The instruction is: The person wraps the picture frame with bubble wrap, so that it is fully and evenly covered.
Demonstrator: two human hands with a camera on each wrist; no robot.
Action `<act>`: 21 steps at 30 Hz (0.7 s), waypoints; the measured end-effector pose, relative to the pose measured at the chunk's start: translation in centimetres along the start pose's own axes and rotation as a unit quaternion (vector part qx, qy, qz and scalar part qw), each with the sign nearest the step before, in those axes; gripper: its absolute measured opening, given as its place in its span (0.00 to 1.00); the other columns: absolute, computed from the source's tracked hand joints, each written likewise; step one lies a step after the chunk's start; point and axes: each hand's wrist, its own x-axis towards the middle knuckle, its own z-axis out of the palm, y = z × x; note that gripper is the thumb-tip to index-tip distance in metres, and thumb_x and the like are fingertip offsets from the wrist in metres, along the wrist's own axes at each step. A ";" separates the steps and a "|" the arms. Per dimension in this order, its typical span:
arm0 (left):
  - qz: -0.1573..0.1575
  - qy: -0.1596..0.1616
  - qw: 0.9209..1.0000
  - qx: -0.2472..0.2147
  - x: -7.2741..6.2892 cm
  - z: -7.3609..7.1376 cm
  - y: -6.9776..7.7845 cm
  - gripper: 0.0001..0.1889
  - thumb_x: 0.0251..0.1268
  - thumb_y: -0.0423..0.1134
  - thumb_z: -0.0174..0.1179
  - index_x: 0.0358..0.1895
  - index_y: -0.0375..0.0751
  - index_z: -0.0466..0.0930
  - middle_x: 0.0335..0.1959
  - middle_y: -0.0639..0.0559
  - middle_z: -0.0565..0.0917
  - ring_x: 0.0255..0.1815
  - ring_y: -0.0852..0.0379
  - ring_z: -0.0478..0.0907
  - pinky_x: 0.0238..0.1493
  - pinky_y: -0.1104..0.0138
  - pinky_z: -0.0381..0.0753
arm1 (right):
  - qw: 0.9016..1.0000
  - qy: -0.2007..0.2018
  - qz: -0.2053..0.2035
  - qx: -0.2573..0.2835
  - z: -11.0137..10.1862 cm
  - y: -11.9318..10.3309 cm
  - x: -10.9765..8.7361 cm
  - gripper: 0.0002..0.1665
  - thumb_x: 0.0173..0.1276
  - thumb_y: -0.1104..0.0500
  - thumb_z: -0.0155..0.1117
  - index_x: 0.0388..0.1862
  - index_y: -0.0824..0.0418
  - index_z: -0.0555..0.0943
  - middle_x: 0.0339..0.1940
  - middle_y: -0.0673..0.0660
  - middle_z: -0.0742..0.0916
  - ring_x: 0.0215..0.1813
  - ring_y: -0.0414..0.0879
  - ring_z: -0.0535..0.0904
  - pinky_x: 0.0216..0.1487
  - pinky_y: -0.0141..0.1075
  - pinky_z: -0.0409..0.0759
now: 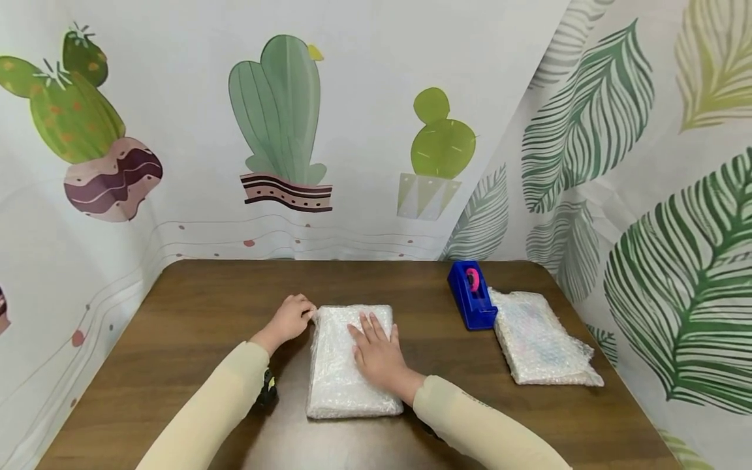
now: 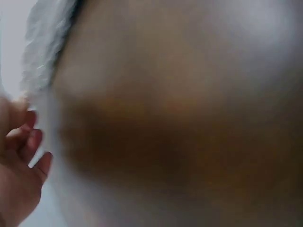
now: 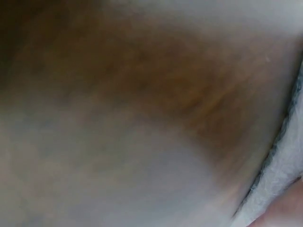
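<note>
A flat rectangular package in bubble wrap (image 1: 337, 385) lies on the table in front of me. At its far left corner my left hand (image 1: 290, 318) pinches the edge of the bubble wrap. The left wrist view shows the thumb and index finger together at the wrap's edge (image 2: 42, 52), with the other fingers loosely bent. My right hand (image 1: 378, 356) rests on top of the package, fingers straight and spread. In the right wrist view only a strip of the package (image 3: 284, 156) and a bit of the hand show. What the wrap encloses cannot be made out.
On the right of the brown wooden table (image 1: 205, 294) stands a blue tape dispenser (image 1: 472, 300) with a pink core. Touching or close beside it lies another bubble-wrapped package (image 1: 537, 339), with faint colours showing through. A patterned cloth (image 1: 364, 130) hangs behind the table.
</note>
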 end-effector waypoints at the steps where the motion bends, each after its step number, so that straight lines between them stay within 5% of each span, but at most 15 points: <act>1: 0.013 -0.017 0.999 0.025 0.1 -0.2 0.1 0.10 0.73 0.27 0.53 0.40 0.31 0.86 0.38 0.41 0.83 0.43 0.44 0.76 0.60 0.48 0.77 | 1.000 -0.002 -0.001 0.002 0.0 0.0 0.0 0.29 0.83 0.51 0.44 0.79 0.53 0.67 0.85 0.61 0.62 0.86 0.59 0.55 0.77 0.74 0.53; 4: 0.004 -0.040 0.998 0.041 0.5 -0.7 0.7 0.09 0.74 0.28 0.53 0.38 0.31 0.82 0.37 0.42 0.83 0.41 0.48 0.76 0.62 0.49 0.78 | 1.000 -0.012 0.002 0.001 0.0 -0.2 0.0 0.29 0.83 0.51 0.43 0.80 0.53 0.66 0.85 0.61 0.61 0.86 0.59 0.53 0.77 0.74 0.53; 7: -0.089 -0.021 0.994 -0.056 0.5 -0.6 1.1 0.07 0.75 0.32 0.57 0.44 0.29 0.79 0.41 0.37 0.85 0.38 0.48 0.83 0.50 0.55 0.85 | 1.000 -0.011 0.008 0.001 -0.2 -0.2 0.0 0.29 0.84 0.51 0.42 0.80 0.53 0.65 0.85 0.60 0.61 0.87 0.58 0.53 0.78 0.73 0.53; 10: -0.195 0.032 0.963 -0.184 0.0 -0.1 1.5 0.12 0.73 0.35 0.62 0.49 0.27 0.80 0.44 0.32 0.87 0.35 0.44 0.88 0.35 0.61 0.86 | 1.000 -0.006 0.011 0.001 -0.4 -0.2 0.1 0.29 0.84 0.51 0.42 0.79 0.53 0.66 0.85 0.60 0.61 0.87 0.58 0.53 0.78 0.73 0.53; 11: -0.220 0.046 0.949 -0.222 -0.2 0.1 1.7 0.13 0.73 0.35 0.62 0.49 0.25 0.81 0.45 0.30 0.87 0.37 0.42 0.88 0.34 0.61 0.87 | 1.000 -0.007 0.012 0.002 -0.3 -0.2 0.1 0.29 0.84 0.51 0.42 0.79 0.52 0.66 0.85 0.60 0.61 0.87 0.58 0.53 0.78 0.73 0.53; 13: -0.246 0.057 0.933 -0.256 -0.4 0.4 2.0 0.13 0.74 0.35 0.60 0.50 0.25 0.84 0.50 0.29 0.87 0.47 0.38 0.88 0.42 0.58 0.89 | 1.000 -0.012 0.012 0.003 -0.3 -0.1 0.1 0.29 0.84 0.50 0.42 0.80 0.52 0.66 0.86 0.60 0.61 0.87 0.58 0.53 0.78 0.73 0.53; 15: -0.250 0.038 0.926 -0.279 -0.6 0.5 2.3 0.15 0.76 0.32 0.55 0.57 0.26 0.83 0.59 0.29 0.84 0.62 0.35 0.81 0.59 0.53 0.85 | 1.000 -0.020 0.013 0.007 -0.1 -0.1 0.2 0.29 0.84 0.50 0.41 0.80 0.53 0.64 0.86 0.60 0.59 0.87 0.58 0.51 0.78 0.73 0.51; 18: -0.231 -0.033 0.932 -0.276 -0.6 0.2 2.8 0.24 0.73 0.28 0.47 0.70 0.27 0.72 0.74 0.30 0.71 0.79 0.32 0.62 0.77 0.45 0.68 | 1.000 -0.017 0.014 0.005 -0.2 0.0 0.2 0.29 0.84 0.51 0.42 0.80 0.53 0.65 0.86 0.60 0.60 0.87 0.58 0.52 0.78 0.74 0.51; 21: -0.202 -0.108 0.938 -0.259 -1.1 -0.3 3.4 0.34 0.68 0.26 0.44 0.79 0.26 0.54 0.82 0.30 0.54 0.84 0.31 0.46 0.83 0.42 0.53 | 1.000 -0.017 0.014 0.006 -0.4 0.1 0.1 0.29 0.84 0.51 0.42 0.80 0.54 0.65 0.86 0.61 0.60 0.87 0.58 0.52 0.78 0.74 0.51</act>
